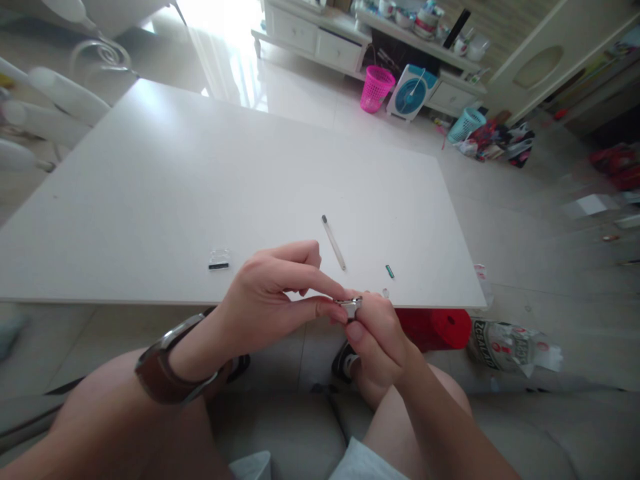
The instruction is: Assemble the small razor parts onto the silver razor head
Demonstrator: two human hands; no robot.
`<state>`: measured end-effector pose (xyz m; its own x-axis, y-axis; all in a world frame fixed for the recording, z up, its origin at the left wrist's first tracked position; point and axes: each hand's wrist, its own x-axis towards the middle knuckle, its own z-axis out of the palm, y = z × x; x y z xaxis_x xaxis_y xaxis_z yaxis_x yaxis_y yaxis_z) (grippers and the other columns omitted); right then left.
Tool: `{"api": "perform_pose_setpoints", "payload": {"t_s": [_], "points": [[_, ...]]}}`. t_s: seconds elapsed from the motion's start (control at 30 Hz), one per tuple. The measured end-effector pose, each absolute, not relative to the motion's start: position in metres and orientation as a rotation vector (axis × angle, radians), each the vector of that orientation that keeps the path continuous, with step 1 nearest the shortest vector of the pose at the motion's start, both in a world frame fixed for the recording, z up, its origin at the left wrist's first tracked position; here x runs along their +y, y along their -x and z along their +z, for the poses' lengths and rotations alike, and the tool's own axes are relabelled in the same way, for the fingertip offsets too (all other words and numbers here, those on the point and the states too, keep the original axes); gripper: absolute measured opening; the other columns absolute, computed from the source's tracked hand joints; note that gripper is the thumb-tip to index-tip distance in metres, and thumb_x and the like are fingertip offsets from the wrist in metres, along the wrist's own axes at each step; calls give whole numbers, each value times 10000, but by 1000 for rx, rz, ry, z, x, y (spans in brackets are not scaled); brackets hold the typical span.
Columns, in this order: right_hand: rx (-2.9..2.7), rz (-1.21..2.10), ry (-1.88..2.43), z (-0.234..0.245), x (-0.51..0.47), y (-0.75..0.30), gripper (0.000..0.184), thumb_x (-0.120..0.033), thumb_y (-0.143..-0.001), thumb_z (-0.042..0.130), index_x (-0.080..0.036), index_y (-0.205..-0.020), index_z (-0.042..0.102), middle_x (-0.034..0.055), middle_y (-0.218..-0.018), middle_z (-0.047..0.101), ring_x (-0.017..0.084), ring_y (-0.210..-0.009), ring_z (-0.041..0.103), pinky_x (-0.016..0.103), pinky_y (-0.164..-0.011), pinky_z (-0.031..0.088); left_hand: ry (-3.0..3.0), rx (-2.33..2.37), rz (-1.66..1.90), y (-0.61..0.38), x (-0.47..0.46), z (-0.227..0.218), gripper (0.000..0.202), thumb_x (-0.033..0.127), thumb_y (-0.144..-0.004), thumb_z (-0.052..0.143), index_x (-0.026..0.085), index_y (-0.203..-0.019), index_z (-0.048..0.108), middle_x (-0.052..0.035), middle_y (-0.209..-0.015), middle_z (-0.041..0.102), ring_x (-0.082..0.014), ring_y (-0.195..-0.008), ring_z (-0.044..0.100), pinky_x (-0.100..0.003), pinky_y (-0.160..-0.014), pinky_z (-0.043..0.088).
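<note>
My left hand (280, 287) reaches in from the left, a brown-strapped watch (170, 363) on its wrist. Its thumb and index finger pinch one end of a small shiny silver metal piece (352, 305). My right hand (383, 340) is closed around the other end, thumb pressed near it. Fingers hide much of the piece, so I cannot tell its exact kind. Both hands meet at the table's near edge, above my lap. Beyond them lies a slim, pale pen-like stick (334, 243) with a dark tip.
On the white table (240, 167) are a small dark-green strip (389, 271), a small clear round bit (385, 293) and a clear plastic piece with a black bar (219, 260). A red object (445, 329) and a printed plastic bag (510, 345) sit below the right edge.
</note>
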<state>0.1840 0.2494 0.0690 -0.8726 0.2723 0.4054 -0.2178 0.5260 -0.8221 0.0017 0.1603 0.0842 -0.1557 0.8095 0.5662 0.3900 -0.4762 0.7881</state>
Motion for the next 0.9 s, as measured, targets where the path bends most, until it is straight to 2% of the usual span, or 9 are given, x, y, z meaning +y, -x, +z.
{"api": "perform_pose_setpoints", "payload": {"t_s": [0.3,0.6,0.9], "points": [[-2236,1326,13,73,248,-183,153,-250,-1007,434,-221,-883,518,9,-762,522,165,-660,487,301,-626,431,-1790,1397,1749,-5,158,86,115,176,-762,900,198,-837,815,62,-626,465,-59,-537,442,-195,-468,371],[-2250,1358,26,74,249,-185,127,-227,-988,440,-221,-911,540,12,-764,545,174,-680,501,310,-640,429,-1771,1381,1802,-8,157,84,176,140,-728,917,204,-866,827,57,-632,486,-61,-544,465,-197,-472,390],[-2266,1368,48,74,250,-186,137,-230,-991,437,-224,-900,540,7,-747,540,176,-670,497,313,-631,420,-1749,1419,1799,-8,155,82,133,182,-761,904,229,-865,837,49,-629,511,-60,-536,489,-198,-470,394]]}}
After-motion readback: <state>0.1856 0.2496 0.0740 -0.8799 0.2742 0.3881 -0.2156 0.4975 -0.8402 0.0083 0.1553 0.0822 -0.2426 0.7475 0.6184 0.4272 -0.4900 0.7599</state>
